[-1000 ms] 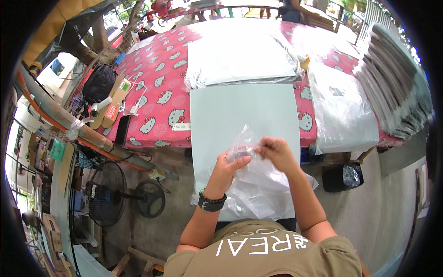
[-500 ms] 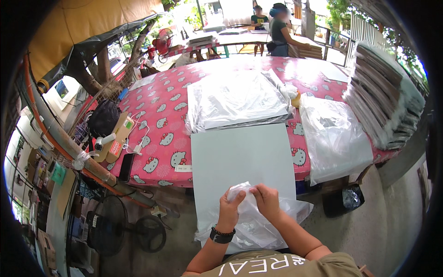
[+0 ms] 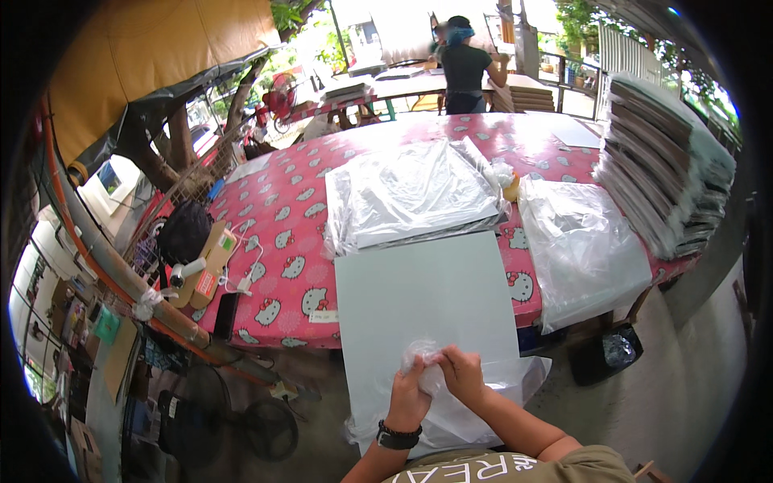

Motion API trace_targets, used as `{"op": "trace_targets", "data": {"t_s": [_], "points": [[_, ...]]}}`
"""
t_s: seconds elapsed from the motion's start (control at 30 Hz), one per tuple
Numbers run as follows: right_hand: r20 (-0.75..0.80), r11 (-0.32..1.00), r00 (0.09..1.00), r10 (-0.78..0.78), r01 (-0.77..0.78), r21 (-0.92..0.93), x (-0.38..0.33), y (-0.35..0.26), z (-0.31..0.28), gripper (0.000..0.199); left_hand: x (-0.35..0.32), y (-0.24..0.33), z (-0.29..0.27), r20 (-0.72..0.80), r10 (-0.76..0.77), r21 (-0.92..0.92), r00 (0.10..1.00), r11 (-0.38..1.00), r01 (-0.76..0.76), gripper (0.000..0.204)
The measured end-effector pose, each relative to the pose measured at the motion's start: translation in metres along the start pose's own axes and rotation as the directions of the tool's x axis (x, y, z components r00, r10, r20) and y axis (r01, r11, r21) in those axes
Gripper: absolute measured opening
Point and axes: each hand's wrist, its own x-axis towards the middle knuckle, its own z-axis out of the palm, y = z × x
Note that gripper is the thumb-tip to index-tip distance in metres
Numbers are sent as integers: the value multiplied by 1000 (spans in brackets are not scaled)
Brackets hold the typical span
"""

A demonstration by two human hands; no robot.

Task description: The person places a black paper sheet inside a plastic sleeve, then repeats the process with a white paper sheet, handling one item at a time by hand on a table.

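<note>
A clear plastic bag (image 3: 483, 419) is pinched between both hands, its top gathered into a crumpled bunch and its loose part spread toward my body. My left hand (image 3: 409, 396) is closed on the bunched plastic, thumb upward, a dark band on the wrist. Close beside it, my right hand (image 3: 462, 377) grips the plastic between thumb and fingers. Under both lies a large pale grey-white board (image 3: 423, 290), which reaches from the table's near edge toward me. The lower end of the board is covered by the bag and my arms.
A pink table (image 3: 278, 278) with cat-face print carries a plastic-covered stack of sheets (image 3: 415, 193), another plastic-wrapped sheet (image 3: 584, 241) and a tall leaning stack (image 3: 652, 165). A phone (image 3: 226, 315) lies left. Below stand a black fan (image 3: 197, 414) and a dark bin (image 3: 605, 354). A person (image 3: 465, 68) stands beyond.
Both hands sit slightly lower in the picture, still gripping the bag's gathered top. The view has tilted a little upward. The far person has moved left and turned away.
</note>
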Motion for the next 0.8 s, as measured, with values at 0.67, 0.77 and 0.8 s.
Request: {"op": "trace_targets", "data": {"t_s": [0.67,0.77,0.8], "points": [[440,-523,891,109,-325,788,4,45,-98,32,-28,69,-104,-44,511,959,858,263,-108,15],[18,-150,835,550,78,986,-13,98,-208,20,-77,114,-238,12,725,998,689,-55,40,18],[-319,382,804,502,125,916,-34,139,-258,22,-108,136,-278,-170,796,952,580,-19,304,20]]}}
